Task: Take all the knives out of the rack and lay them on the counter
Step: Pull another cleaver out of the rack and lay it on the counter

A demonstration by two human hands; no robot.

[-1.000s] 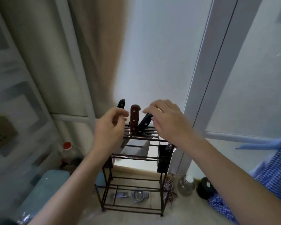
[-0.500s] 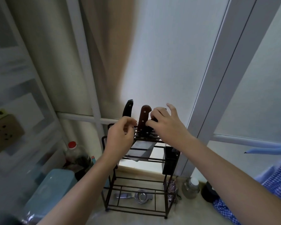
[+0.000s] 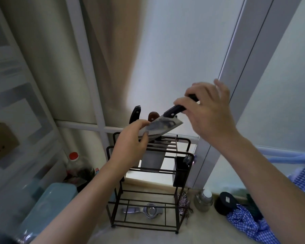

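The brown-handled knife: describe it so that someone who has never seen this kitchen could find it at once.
Find the dark wire rack on the counter below the window. Two handles stick up from its top slots, behind the left hand. The brown-handled knife is the right one, reddish wood beside a black-handled knife.

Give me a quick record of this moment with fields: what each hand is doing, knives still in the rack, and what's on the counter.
right hand: grips black handle of cleaver, lifted above rack
left hand: pinches the cleaver's blade
still in rack: black-handled knife, brown-handled knife
knives on counter: none
rack's lowest shelf: metal squeezer
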